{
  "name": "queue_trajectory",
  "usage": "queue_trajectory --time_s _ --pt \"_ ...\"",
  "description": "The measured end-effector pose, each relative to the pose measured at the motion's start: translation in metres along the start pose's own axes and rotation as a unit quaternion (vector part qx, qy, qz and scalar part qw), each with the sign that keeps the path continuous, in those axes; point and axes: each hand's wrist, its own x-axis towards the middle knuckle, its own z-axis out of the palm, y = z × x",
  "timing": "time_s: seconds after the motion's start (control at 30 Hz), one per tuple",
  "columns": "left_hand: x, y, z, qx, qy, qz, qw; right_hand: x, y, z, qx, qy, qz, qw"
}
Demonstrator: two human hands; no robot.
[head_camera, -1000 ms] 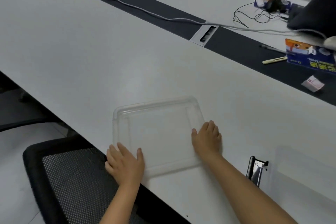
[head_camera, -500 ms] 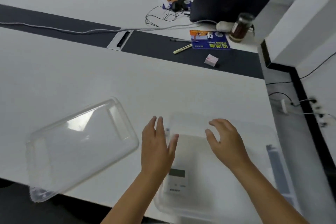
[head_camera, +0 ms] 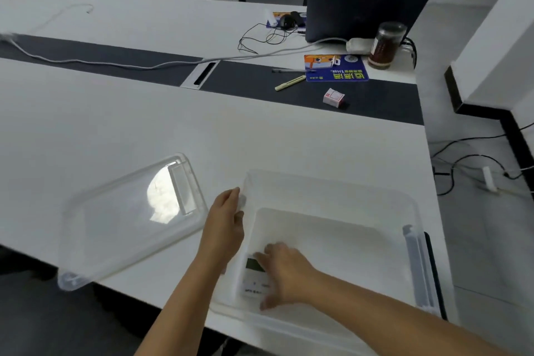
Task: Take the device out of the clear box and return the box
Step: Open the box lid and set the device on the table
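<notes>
White desk [head_camera: 144,130] carries the box [head_camera: 332,182]: left hand [head_camera: 225,222] grips its rim, right hand [head_camera: 284,274] inside, fingers [head_camera: 267,253] spread over the device [head_camera: 254,274].

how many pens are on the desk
2, both on the dark strip left of the blue leaflet: a dark pen and, just nearer, a pale yellow pen. Others may be hidden behind the laptop.

The clear box [head_camera: 332,182] holds a white device [head_camera: 254,277] with a green screen [head_camera: 253,264], on a white table [head_camera: 115,124].
</notes>
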Motion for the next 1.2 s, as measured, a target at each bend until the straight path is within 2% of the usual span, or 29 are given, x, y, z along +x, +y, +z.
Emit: queue_trajectory --time_s 0.1,0.27,0.37,0.43,0.5,0.53,0.6,0.67,0.77,0.87,1.0,1.2 --pt "-0.001 0.000 0.000 0.000 -0.004 0.000 1.000 0.003 -0.003 0.013 -0.029 0.030 0.008 0.999" --pt "-0.003 0.002 0.005 0.046 0.018 0.025 0.998 -0.008 0.013 -0.009 0.102 0.056 0.099 0.988" --pt "-0.003 0.004 0.003 0.067 0.062 0.045 0.995 -0.030 0.033 -0.039 0.176 0.133 0.116 0.968" --pt "-0.007 0.004 0.007 0.024 0.110 0.064 0.992 -0.054 0.048 -0.053 0.299 0.174 0.101 0.933" --pt "-0.014 0.018 0.004 -0.076 0.108 0.108 0.985 -0.079 0.061 -0.061 0.453 0.222 0.076 0.860" --pt "-0.018 0.027 0.007 -0.145 0.096 0.102 0.979 -0.088 0.067 -0.062 0.514 0.242 0.061 0.820" --pt "-0.025 0.043 0.020 -0.263 -0.005 0.071 0.962 -0.097 0.075 -0.057 0.577 0.270 0.037 0.770" --pt "-0.030 0.052 0.035 -0.265 -0.067 0.090 0.958 -0.099 0.079 -0.048 0.594 0.285 0.031 0.751" --pt "-0.030 0.056 0.048 -0.260 -0.106 0.108 0.954 -0.098 0.083 -0.039 0.582 0.305 0.022 0.754" --pt "-0.028 0.051 0.048 -0.269 -0.106 0.094 0.953 -0.097 0.085 -0.038 0.570 0.314 0.018 0.759" --pt "-0.026 0.048 0.047 -0.289 -0.112 0.093 0.946 -0.092 0.083 -0.039 0.523 0.326 0.000 0.787" --pt "-0.027 0.051 0.043 -0.316 -0.124 0.128 0.932 -0.090 0.081 -0.036 0.494 0.332 -0.012 0.804"
